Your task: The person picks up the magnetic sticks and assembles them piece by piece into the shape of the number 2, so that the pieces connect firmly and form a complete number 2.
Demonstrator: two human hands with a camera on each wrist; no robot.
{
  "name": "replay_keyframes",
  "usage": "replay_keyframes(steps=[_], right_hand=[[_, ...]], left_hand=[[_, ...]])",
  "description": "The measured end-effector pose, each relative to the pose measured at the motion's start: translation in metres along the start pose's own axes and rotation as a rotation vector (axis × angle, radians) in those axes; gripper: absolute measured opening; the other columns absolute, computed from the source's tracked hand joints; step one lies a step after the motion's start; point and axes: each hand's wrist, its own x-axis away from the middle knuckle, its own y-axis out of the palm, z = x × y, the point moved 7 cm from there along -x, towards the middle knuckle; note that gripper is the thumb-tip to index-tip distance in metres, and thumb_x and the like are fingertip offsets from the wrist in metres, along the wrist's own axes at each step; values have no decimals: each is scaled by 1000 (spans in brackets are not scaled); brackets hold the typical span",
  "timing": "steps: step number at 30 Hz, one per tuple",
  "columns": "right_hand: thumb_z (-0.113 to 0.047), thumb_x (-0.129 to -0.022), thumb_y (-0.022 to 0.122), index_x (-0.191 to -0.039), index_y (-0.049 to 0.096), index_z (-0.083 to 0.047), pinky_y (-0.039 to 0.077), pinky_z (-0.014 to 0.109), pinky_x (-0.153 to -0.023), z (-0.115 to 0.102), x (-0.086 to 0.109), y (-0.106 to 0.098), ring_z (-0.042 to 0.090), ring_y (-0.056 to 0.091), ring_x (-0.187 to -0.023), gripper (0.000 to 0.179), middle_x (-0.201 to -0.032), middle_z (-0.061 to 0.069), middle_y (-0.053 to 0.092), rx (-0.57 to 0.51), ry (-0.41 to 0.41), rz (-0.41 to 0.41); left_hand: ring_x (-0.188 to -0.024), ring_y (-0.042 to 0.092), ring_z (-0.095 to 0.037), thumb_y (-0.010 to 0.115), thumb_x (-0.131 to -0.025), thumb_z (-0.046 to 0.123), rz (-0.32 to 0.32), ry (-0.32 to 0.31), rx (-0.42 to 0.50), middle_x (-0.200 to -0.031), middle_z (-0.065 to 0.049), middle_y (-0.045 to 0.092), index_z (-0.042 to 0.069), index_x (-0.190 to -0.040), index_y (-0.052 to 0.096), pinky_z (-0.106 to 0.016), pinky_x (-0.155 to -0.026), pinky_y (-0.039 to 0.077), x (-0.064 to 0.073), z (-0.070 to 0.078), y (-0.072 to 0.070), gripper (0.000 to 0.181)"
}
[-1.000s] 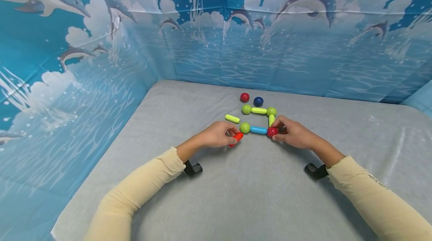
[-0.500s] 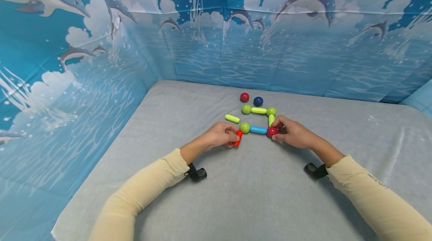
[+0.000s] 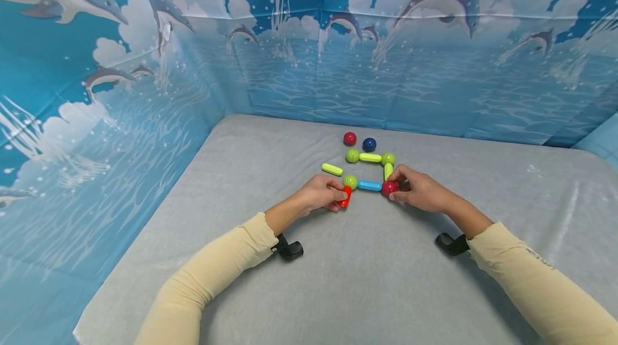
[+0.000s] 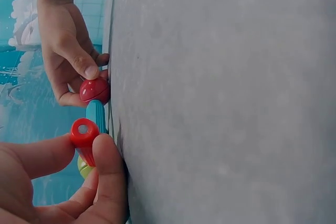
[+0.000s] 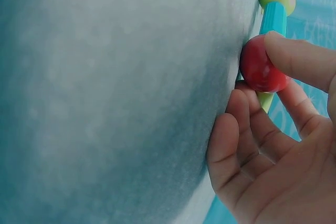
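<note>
- At 12 o'clock in the head view, a dolphin-print curtain [image 3: 309, 82] hangs behind the grey-covered table [image 3: 367, 280].
- Right hand [image 3: 421, 192], 3 o'clock from the blue rod [image 3: 369, 186]: thumb and finger pinch the near red ball [image 3: 388, 189]; its own wrist view shows more plainly the other fingers loosely curved.
- Left hand [image 3: 316, 193], at 9 o'clock: thumb and fingertips close round the red rod [image 4: 85, 140].
- Near green ball [image 3: 350, 181], on the blue rod's 9 o'clock end: the red rod, about 7 o'clock from it, seems to touch it, though fingers partly hide the join.
- Far red ball [image 3: 350, 138] and dark blue ball [image 3: 369, 144] sit at 11 and 12 o'clock from the blue rod.
- Loose green rod [image 3: 332, 169]: 10 o'clock from the near green ball.
- Pale disc [image 4: 83, 129] in the red rod's end: only the left wrist view shows it.
</note>
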Motion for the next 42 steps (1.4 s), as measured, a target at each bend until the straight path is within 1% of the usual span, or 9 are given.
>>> replay_keyframes(steps=[11,17,20,25,28,31,34,38,42], right_hand=[[-13,-93,68,-113,50,-7,48,31,-76,-1,1,1,27,57,-102,27,-115,17,62,-11,2,-1],[-14,-94,67,-113,51,-7,48,31,-78,-2,1,1,27,57,-104,26,-115,17,62,-9,4,-3],[-14,-94,67,-113,51,-7,48,31,-78,-2,1,1,27,57,-104,27,-116,17,62,-6,2,-3],[-14,-93,68,-113,51,-7,49,33,-79,-2,1,1,27,57,-103,28,-115,17,62,4,1,3],[-13,-93,69,-112,51,-7,48,32,-79,-2,2,2,27,57,-102,27,-114,17,62,3,4,2],[-12,-92,69,-112,51,-6,48,31,-78,-1,2,3,26,56,-100,27,-113,17,62,1,6,0],[-12,-92,68,-112,51,-6,48,31,-78,0,2,3,27,56,-101,27,-113,17,62,2,10,0],[-14,-93,68,-112,51,-7,48,32,-79,0,2,3,26,57,-102,27,-114,17,63,4,3,5],[-15,-93,68,-114,51,-8,50,33,-79,0,2,2,26,58,-102,28,-115,17,63,-1,5,5]], left_hand=[[-62,61,-12,64,-95,8,10,16,-39,-89,-6,63,-1,-113,62,-19,-58,55,2,1,-2,20],[-66,63,-13,63,-96,11,39,50,-116,-88,-6,64,2,-109,67,-22,-61,56,4,2,-14,17],[-68,64,-14,62,-96,12,66,119,-239,-93,-9,66,3,-110,67,-23,-61,55,4,11,-21,18],[-86,65,-16,63,-95,11,107,325,-542,-109,-9,71,7,-115,69,-21,-69,50,-1,30,-27,21],[-93,64,-17,64,-94,10,38,384,-595,-123,-8,68,9,-124,67,-22,-72,49,-7,36,-24,30],[-88,62,-14,65,-93,8,-84,391,-599,-133,-7,63,11,-132,63,-22,-70,49,-13,37,-16,39],[-78,60,-11,64,-94,10,-170,367,-594,-132,-7,62,13,-135,61,-21,-65,48,-20,37,-8,41],[-71,61,-11,63,-97,12,-194,309,-541,-132,-6,63,14,-134,62,-21,-65,52,-26,34,-6,37],[-72,62,-13,62,-98,13,-210,270,-481,-131,-7,64,15,-134,62,-23,-68,55,-30,32,-8,37]])
